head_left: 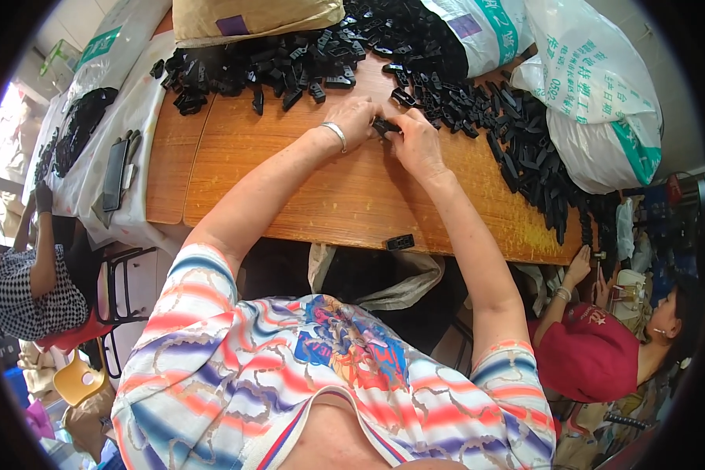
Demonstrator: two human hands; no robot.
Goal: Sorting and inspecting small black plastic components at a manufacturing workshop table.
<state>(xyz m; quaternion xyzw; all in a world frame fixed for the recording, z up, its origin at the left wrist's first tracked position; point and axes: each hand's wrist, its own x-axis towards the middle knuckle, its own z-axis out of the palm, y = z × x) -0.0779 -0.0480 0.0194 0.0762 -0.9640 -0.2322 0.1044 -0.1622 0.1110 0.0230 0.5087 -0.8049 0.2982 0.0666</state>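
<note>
Both your hands meet at the far middle of the wooden table (345, 196). Your left hand (355, 119) and right hand (415, 142) are closed from either side on one small black plastic clip (385, 126); fingertips pinched tight on it, little of the piece showing between them. A silver bangle (335, 133) sits on your left wrist.

The clip looks dark, matte, hard-edged, roughly rectangular; finer detail is too small to tell.

Progress, as a judgement: most of the work looks to be ahead. A big heap of black clips (290, 59) lies along the far edge, and a second heap (517, 141) runs down your right side, just beside the white sacks (595, 86). One single black piece (400, 242) lies apart at the near edge, above an open bag (399, 282) hanging below the table. Whether that one is finished, you cannot tell from here.

Two other people sit low on either side, well apart from your hands.
</note>
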